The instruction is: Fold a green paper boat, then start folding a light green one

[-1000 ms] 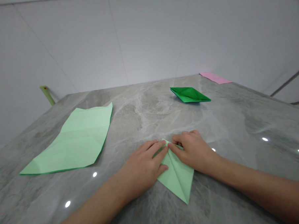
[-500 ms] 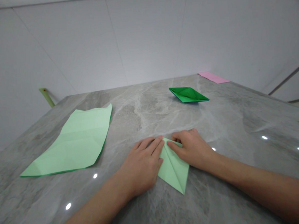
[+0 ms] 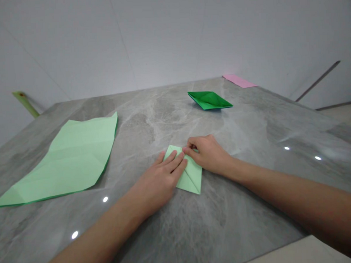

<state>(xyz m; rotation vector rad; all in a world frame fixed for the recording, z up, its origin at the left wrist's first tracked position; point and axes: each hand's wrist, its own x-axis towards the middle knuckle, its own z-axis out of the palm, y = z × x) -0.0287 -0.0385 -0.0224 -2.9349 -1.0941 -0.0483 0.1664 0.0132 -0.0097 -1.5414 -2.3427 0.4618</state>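
Note:
A small folded light green paper (image 3: pixel 191 176) lies on the grey marble table (image 3: pixel 230 199) in front of me. My left hand (image 3: pixel 160 182) rests flat on its left half, fingers stretched out and together. My right hand (image 3: pixel 207 153) presses on the paper's upper right edge with curled fingers, thumb and forefinger pinched at the fold. The two hands meet near the top of the paper.
A large creased light green sheet (image 3: pixel 66 159) lies to the left. A dark green folded paper boat (image 3: pixel 209 100) sits further back, with a pink sheet (image 3: pixel 239 81) at the far right corner. A white wall rises behind. The table's near edge shows bottom right.
The folded paper now looks shorter and squarer; its long lower point is gone. Both hands sit further from me, and the view has shifted right and back.

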